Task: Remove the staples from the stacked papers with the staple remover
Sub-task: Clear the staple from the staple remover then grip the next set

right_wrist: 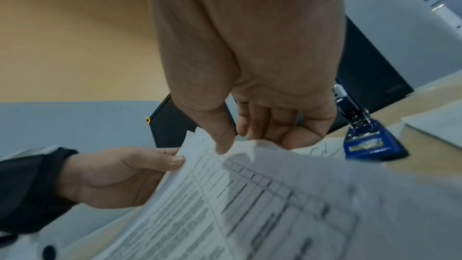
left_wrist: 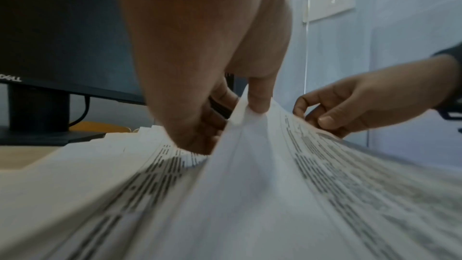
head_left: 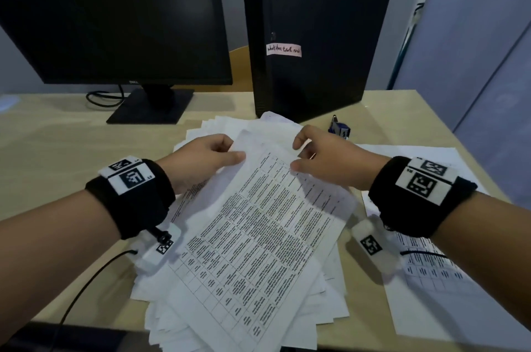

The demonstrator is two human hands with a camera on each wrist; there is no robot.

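While both hands pinch the top sheet point(head_left: 258, 208) at its far corners, left hand point(head_left: 201, 159) and right hand point(head_left: 330, 159) lift it off the stack point(head_left: 230, 323). Remover point(head_left: 340, 129) lies idle by the tower point(head_left: 316, 41). Likely separating pages; next, grab the remover.

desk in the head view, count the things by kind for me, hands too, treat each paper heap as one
hands: 2 (left, right)
paper heaps: 2 (big, side)
monitor: 1
computer tower: 1
blue staple remover: 1
total: 7
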